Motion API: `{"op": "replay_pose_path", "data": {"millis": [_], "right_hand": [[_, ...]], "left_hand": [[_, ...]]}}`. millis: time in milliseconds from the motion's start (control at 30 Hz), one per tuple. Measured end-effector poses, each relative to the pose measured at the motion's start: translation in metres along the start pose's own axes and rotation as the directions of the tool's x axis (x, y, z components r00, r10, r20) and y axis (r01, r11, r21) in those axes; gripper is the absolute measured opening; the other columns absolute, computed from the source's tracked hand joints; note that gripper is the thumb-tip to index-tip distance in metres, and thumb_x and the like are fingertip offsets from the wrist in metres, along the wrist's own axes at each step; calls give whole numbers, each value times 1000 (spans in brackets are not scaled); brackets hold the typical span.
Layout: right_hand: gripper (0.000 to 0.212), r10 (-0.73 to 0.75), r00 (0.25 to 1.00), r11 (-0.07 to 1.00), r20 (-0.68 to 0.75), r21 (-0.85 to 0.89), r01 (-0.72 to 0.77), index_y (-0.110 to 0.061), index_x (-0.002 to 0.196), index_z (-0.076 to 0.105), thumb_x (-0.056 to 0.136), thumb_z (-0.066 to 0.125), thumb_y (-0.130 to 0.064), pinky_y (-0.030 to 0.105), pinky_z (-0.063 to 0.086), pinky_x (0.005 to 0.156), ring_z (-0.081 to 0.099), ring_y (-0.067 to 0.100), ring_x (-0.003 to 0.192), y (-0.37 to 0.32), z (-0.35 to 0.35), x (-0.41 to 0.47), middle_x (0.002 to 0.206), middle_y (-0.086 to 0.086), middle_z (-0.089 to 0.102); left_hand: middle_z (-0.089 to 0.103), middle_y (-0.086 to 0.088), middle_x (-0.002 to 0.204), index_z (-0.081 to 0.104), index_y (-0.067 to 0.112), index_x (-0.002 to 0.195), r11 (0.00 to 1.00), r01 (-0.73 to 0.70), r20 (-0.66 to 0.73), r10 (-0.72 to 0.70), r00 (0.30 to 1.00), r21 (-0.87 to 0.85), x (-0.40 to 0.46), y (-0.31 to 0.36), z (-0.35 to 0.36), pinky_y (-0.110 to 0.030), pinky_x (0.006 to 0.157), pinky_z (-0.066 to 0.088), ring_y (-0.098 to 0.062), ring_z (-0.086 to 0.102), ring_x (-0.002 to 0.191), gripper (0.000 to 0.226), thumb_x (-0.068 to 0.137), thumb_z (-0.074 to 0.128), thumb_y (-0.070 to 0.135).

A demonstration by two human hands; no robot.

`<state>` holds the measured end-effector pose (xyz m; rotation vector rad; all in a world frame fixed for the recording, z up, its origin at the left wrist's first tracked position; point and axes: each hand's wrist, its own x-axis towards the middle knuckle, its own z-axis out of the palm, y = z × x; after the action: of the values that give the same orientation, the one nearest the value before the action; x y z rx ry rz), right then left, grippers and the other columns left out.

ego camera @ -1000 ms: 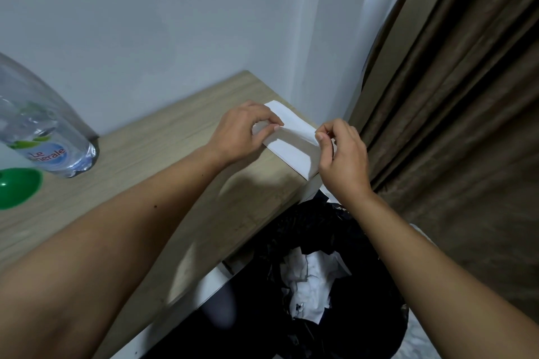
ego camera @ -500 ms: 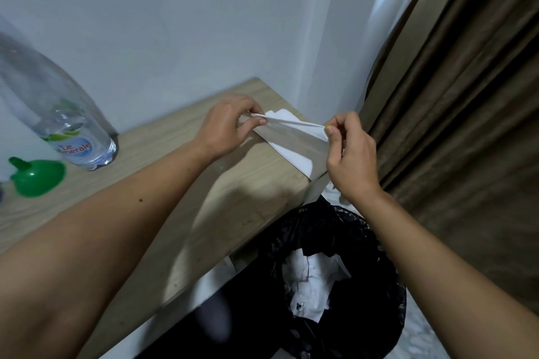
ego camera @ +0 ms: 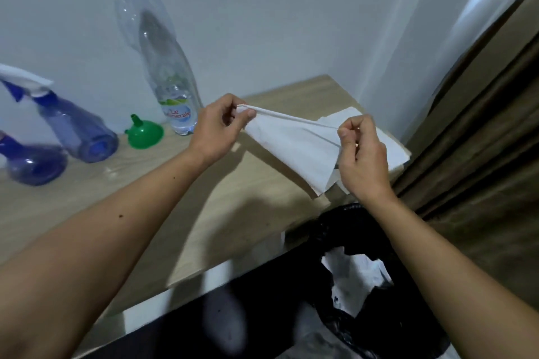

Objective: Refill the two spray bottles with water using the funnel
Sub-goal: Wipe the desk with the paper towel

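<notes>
- Pinching one corner of a thin white paper tissue (ego camera: pixel 294 148) between thumb and fingertips of the left hand (ego camera: pixel 217 127), raised above the pale wood-grain worktop (ego camera: pixel 180 204).
- Gripping the opposite corner with the right hand (ego camera: pixel 361 157), fingers curled shut on it, so the soft sheet is stretching taut along its top edge and hanging in loose folds below.
- Lying flat beneath it, at the worktop's far right corner, more white tissue sheets (ego camera: pixel 390 148), partly hidden by the right hand.
- Standing upright against the grey wall, a tall clear plastic water bottle (ego camera: pixel 159 67) with a blue cap and a printed label, well apart from both hands.
- Resting mouth-down just left of it, a small green plastic funnel (ego camera: pixel 144 132), spout pointing up.
- Standing further left, two translucent blue plastic spray bottles (ego camera: pixel 78 131), blurred and leaning in the wide-angle view; the nearer one (ego camera: pixel 32 163) cut off at the left edge.
- Sitting below the worktop's edge, a bin lined with a glossy black plastic bag (ego camera: pixel 364 285), holding crumpled white paper.
- Hanging at the right, a heavy brown pleated curtain (ego camera: pixel 481 140).
</notes>
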<state>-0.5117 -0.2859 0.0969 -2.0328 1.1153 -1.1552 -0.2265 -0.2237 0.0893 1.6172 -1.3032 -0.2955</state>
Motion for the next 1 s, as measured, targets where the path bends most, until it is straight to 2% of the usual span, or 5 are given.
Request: {"op": "replay_pose_path", "data": {"millis": [100, 300, 533, 833, 1000], "right_hand": [[5, 25, 999, 996, 42, 88, -28, -14, 106, 53, 109, 48, -15, 19, 37, 62, 49, 6, 64, -16, 31, -12, 82, -10, 58], [5, 70, 978, 977, 194, 187, -107, -25, 102, 54, 106, 54, -23, 40, 55, 55, 63, 24, 64, -49, 88, -41, 83, -8, 59], [5, 89, 942, 960, 323, 223, -168, -32, 93, 58, 98, 56, -34, 37, 46, 55, 49, 23, 53, -82, 157, -76, 61, -9, 54], [11, 97, 878, 991, 469, 32, -127, -22, 88, 66, 99, 64, -21, 45, 59, 67, 65, 32, 59, -98, 202, -101, 67, 9, 68], [7, 7, 877, 994, 481, -97, 45, -21, 89, 68, 95, 66, -22, 39, 55, 73, 65, 22, 69, -92, 200, -109, 68, -2, 68]], "left_hand": [[56, 12, 67, 60, 29, 81, 998, 67, -75, -67, 995, -3, -34, -14, -36, -32, 60, 40, -8, 48, 63, 24, 96, 70, 45], [43, 3, 65, 54, 12, 77, 981, 188, -189, -193, 963, -42, -110, -42, -103, -32, 57, 32, -7, 39, 60, 39, 100, 73, 37], [47, 0, 72, 55, 8, 81, 933, 346, -262, -361, 895, -100, -194, -58, -169, -34, 63, 36, -12, 42, 67, 47, 94, 70, 50], [46, 8, 64, 60, 9, 82, 867, 495, -299, -460, 836, 53, -251, -84, -197, -34, 58, 36, -9, 39, 58, 36, 101, 74, 36], [56, 1, 61, 62, 17, 84, 824, 465, -282, -385, 879, 324, -259, -81, -195, -41, 63, 44, -27, 57, 62, 32, 96, 78, 43]]}}
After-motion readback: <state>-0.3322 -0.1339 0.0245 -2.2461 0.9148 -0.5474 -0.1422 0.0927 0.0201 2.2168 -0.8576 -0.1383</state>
